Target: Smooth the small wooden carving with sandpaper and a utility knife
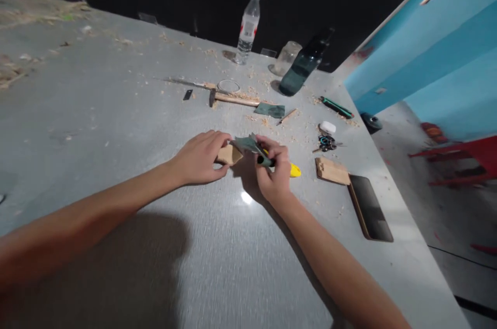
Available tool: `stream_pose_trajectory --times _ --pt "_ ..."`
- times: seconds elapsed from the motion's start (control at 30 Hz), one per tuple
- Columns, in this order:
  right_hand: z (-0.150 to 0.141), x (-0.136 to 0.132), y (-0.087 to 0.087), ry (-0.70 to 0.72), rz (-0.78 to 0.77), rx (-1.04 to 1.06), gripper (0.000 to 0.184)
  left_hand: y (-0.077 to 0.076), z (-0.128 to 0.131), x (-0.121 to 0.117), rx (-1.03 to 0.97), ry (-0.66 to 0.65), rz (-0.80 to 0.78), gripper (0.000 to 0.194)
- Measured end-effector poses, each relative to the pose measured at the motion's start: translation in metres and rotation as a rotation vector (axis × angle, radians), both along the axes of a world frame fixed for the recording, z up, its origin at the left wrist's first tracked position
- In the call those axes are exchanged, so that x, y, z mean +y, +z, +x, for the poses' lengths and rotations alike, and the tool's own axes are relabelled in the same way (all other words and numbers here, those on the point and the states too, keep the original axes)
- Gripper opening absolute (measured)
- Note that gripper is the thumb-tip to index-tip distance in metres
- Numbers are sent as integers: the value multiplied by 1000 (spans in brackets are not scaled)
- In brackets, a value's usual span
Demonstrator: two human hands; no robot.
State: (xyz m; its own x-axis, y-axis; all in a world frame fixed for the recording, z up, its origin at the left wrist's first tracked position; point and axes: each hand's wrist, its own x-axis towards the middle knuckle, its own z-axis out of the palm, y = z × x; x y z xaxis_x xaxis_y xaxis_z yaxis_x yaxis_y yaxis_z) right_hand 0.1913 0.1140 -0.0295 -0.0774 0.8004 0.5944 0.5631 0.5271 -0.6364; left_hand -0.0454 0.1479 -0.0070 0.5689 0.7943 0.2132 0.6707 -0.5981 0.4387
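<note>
My left hand [205,157] is closed on a small block of pale wood [230,155], held between thumb and fingers just above the table. Close beside it, my right hand [275,167] grips a curled grey-green sheet of sandpaper [248,143], whose free edge reaches toward the wood. Part of the sheet is rolled near the right thumb. A yellow-ended tool [295,170] sticks out past the right hand; most of it is hidden, and I cannot tell whether it is held or lies on the table.
Beyond the hands lie a hammer [236,99], another sandpaper piece [269,110], a saw [186,82] and wood shavings. A water bottle [247,28], glass [287,58] and dark bottle [305,67] stand behind. At right are a cutter [336,107], keys [326,143], wood block [332,170] and phone [370,209].
</note>
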Motion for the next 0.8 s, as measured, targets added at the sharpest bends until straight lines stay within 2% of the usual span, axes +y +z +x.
stream_pose_trajectory --times 0.07,0.2,0.33,0.4,0.57,0.73,0.8 --pt "1 -2 -3 100 -68 -75 23 -8 -2 3 -42 8 -7 49" --pt "3 0 -2 239 -175 -167 48 -16 -4 3 -68 -21 -26 46" --pt "4 1 0 375 -170 -163 49 -16 -3 6 -73 -44 -42 41" --pt "5 -1 1 367 -175 -141 49 -16 -3 8 -90 -72 -5 37" --pt "6 -3 5 242 -230 -118 46 -20 -4 9 -168 -119 51 33" --pt "3 2 6 403 -190 -122 43 -22 -4 9 -215 -126 39 37" --pt "4 1 7 375 -188 -114 37 -22 -3 9 -211 -104 38 37"
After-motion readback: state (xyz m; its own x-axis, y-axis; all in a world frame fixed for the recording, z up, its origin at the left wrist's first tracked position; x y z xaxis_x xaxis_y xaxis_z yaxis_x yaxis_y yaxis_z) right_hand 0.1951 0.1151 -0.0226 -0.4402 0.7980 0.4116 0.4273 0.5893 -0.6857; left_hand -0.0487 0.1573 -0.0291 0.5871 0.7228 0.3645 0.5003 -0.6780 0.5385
